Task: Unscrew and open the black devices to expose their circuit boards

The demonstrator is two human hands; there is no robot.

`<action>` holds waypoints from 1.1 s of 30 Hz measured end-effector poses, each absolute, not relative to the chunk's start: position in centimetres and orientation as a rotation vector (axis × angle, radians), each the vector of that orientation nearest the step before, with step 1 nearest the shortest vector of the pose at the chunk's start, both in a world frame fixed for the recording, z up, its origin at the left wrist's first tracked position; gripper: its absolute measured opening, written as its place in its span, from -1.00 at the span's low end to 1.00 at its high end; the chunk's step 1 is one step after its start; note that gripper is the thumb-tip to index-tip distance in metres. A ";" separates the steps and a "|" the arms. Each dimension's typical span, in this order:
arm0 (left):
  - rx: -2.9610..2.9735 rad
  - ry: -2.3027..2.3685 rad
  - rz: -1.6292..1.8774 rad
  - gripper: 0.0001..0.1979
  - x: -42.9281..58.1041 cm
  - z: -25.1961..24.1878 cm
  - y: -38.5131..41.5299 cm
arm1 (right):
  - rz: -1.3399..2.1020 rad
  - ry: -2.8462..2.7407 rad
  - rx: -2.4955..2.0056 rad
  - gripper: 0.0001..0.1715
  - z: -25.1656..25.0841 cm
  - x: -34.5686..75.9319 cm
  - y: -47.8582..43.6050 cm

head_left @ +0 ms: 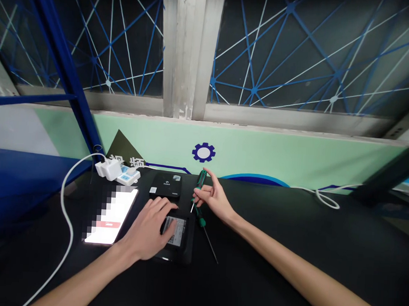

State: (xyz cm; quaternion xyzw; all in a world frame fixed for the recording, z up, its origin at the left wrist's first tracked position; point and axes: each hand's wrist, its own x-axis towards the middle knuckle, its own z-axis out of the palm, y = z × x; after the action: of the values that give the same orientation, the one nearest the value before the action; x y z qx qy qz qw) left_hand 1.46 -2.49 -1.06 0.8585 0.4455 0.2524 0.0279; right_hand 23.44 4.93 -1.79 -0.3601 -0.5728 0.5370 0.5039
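Note:
My left hand [150,230] lies flat, fingers spread, on a small black device [177,236] with a white label, lying on the black table [288,248]. My right hand [214,197] pinches a green-and-black screwdriver [199,182], held nearly upright with its tip pointing down beside the device. A second green-handled screwdriver [205,233] lies on the table just right of the device. Behind it sits a flat black box [166,186] with a small logo.
A lit phone [112,216] lies left of my left hand. A white power strip with a charger [117,172] sits at the back left, its white cable [66,209] curving toward me. Another white cable [325,198] lies at the back right, near the green wall.

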 end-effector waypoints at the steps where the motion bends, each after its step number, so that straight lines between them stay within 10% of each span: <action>1: 2.651 1.374 0.771 -0.77 1.5 -1.1 -2.5 | 1.287 -1.391 -0.867 0.19 -1.9 23.4 4.9; 14: 2.613 1.418 0.768 -0.82 1.6 -1.2 -2.5 | 1.024 -1.401 -0.816 -0.05 -0.3 23.9 3.9; 23: 2.579 1.438 0.748 -0.80 1.5 -1.3 -2.4 | 0.597 -1.895 -1.323 -0.79 0.6 25.9 4.4; 33: 2.572 1.475 0.792 -0.76 1.7 -1.4 -2.2 | 0.280 -2.293 -1.606 -0.85 -0.7 25.3 4.0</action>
State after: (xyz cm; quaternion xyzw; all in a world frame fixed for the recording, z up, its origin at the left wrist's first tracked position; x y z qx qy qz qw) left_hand 1.67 -2.21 -1.39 0.8376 0.4802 0.2579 0.0364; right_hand 25.27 4.04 -0.68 -0.5632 -0.8040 0.0981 0.1634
